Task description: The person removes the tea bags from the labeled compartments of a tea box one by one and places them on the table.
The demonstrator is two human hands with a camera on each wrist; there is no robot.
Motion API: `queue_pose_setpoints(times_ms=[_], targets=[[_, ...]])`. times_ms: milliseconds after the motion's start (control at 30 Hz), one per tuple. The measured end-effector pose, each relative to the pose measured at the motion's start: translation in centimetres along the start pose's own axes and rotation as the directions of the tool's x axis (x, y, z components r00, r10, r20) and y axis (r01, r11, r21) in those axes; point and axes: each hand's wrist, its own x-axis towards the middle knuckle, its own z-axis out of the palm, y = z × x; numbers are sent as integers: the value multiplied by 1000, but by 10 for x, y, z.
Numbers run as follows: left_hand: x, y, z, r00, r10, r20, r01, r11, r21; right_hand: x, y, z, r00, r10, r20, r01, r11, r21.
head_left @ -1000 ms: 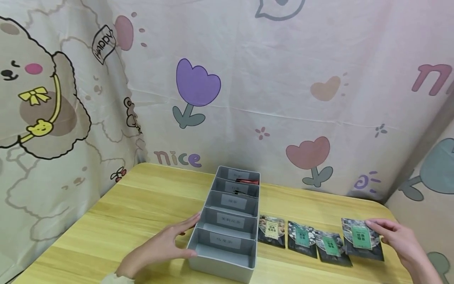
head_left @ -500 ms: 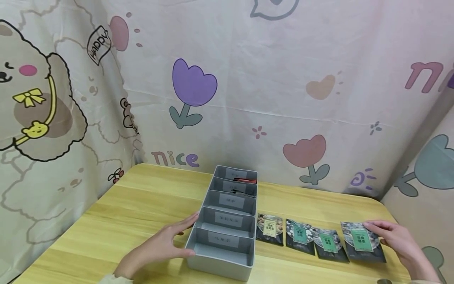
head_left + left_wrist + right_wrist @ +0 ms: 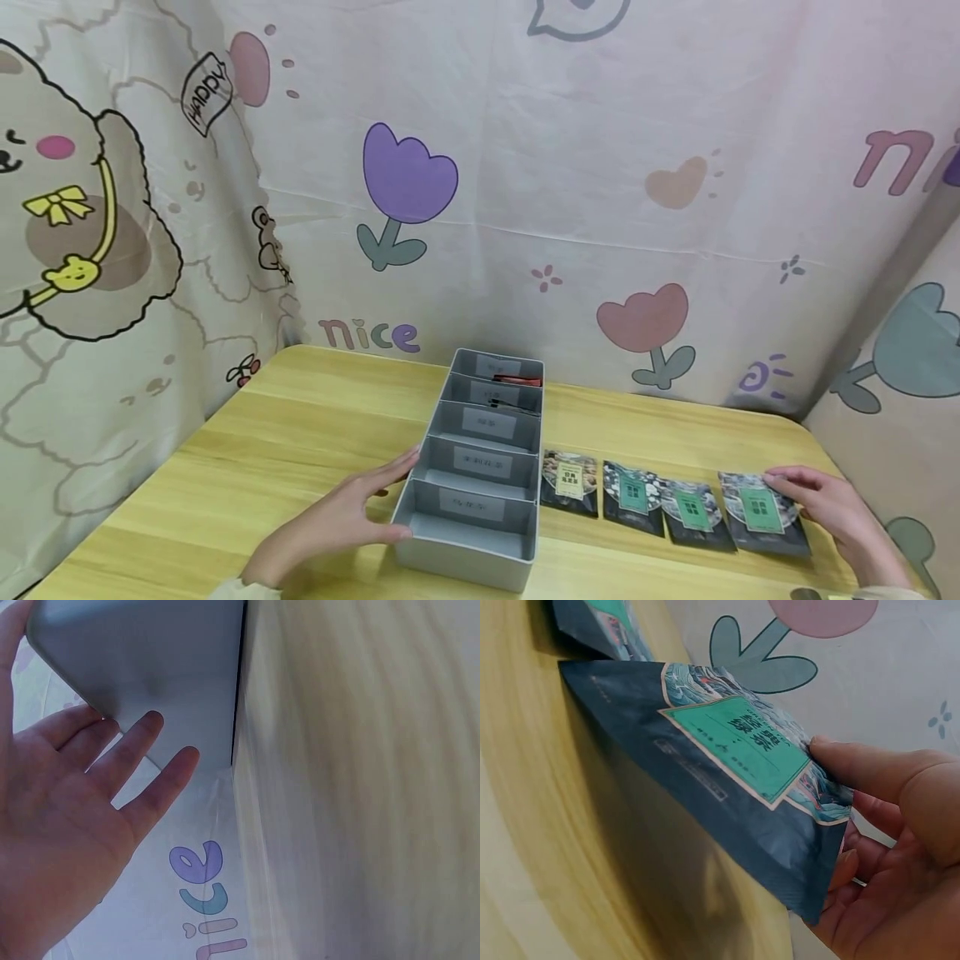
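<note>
My right hand (image 3: pixel 817 498) pinches a dark tea sachet (image 3: pixel 735 757) with a green label by its edge, thumb on the printed face and fingers beneath. In the right wrist view the sachet tilts up off the wooden table. Left of it lie a second green-labelled sachet (image 3: pixel 693 512), one with a teal label (image 3: pixel 633 496) and one with a cream label (image 3: pixel 570 483). My left hand (image 3: pixel 345 512) rests against the left side of a grey divided box (image 3: pixel 465 560). Its thumb touches the near corner, and its fingers lie fairly straight along the wall in the left wrist view.
The box has several compartments with paper labels. A red packet (image 3: pixel 519 381) stands in the farthest one, a dark packet (image 3: pixel 513 407) in the one before it. A printed curtain (image 3: pixel 510 208) hangs behind the wooden table (image 3: pixel 300 433).
The sachet in my right hand has shifted slightly lower and left. The view has turned a little. My left hand keeps its place on the box.
</note>
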Motion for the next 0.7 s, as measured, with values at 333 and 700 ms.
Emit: queue_pose_setpoints(times_ms=[333, 700], targets=[[2, 0, 0, 1000, 5, -2, -5, 1000, 7, -1, 1, 6, 997, -40, -64, 37, 997, -60], [1, -1, 0, 1000, -1, -1, 1, 1000, 4, -3, 3, 7, 994, -85, -75, 78, 992, -97]])
